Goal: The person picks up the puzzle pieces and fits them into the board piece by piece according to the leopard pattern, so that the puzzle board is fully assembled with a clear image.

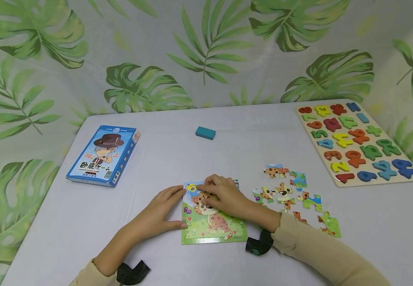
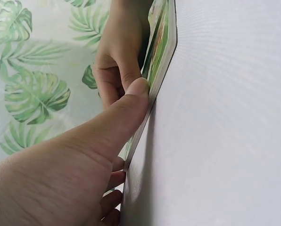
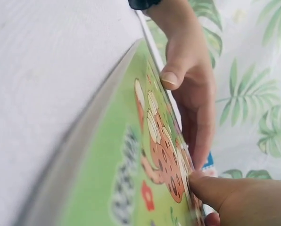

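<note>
The jigsaw board (image 1: 213,234), printed with a spotted cartoon leopard on grass, lies flat at the front middle of the table. My left hand (image 1: 156,212) rests at its left side, fingertips by the upper corner and thumb along the lower edge. In the left wrist view that thumb (image 2: 117,117) lies on the board's rim. Over the upper part of the board, my right hand (image 1: 225,196) holds a corner puzzle piece (image 1: 191,188), blue with a yellow figure, between thumb and index finger. The right hand covers the board's upper right.
Several loose puzzle pieces (image 1: 284,190) lie right of the board, some under the right forearm. A number board (image 1: 329,174) with coloured numerals stands back right. A blue game box (image 1: 100,153) lies left, and a teal block (image 1: 205,133) sits at the back middle.
</note>
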`<state>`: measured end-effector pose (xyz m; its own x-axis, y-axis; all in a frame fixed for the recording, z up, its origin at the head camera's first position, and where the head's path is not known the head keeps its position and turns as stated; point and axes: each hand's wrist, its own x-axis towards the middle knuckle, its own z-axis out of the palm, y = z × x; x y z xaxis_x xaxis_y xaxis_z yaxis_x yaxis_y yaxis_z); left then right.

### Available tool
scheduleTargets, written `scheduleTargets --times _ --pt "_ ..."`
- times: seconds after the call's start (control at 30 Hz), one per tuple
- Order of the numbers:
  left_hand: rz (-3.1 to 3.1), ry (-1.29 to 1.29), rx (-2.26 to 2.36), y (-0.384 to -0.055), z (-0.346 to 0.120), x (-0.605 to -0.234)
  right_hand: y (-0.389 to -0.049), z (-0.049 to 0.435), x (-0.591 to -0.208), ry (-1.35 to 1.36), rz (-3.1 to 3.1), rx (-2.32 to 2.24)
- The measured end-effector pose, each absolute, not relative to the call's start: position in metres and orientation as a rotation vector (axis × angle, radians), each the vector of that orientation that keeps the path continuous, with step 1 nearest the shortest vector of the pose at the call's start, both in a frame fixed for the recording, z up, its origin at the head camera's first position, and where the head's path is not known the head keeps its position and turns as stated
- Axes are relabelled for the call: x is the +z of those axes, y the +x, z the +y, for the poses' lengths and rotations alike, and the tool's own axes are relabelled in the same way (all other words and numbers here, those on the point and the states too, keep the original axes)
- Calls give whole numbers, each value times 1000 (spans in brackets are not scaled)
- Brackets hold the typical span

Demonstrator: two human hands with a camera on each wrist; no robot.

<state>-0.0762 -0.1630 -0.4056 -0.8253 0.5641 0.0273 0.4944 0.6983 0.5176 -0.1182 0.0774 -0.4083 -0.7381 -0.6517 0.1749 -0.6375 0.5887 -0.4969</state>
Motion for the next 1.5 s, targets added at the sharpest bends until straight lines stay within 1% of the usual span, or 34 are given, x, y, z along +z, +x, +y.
scheduleTargets --times 0.27,0.5,0.6,0.77,0.93,1.17,1.3,1.5 --pt "2755 853 752 -78 -162 -401 -119 74 -410 -1164 2853 -769" --pt "2745 893 654 -82 -161 -397 -118 74 -410 -1153 2853 -727" --pt "2745 902 651 -82 -161 -396 -117 74 -407 -1094 2794 -747" --pt "2748 910 657 -83 -162 -397 -114 85 -393 -923 2603 -1009" --pt "2747 895 663 -84 -161 -400 -114 111 -372 -907 2523 -1234" --pt "2753 891 655 -84 -161 -401 -121 169 -354 -908 2680 -1401" --pt "2752 882 662 -84 -161 -400 -128 201 -356 -880 2792 -1415" --pt "2749 868 678 -83 -161 -400 -141 238 -373 -730 2853 -1378"
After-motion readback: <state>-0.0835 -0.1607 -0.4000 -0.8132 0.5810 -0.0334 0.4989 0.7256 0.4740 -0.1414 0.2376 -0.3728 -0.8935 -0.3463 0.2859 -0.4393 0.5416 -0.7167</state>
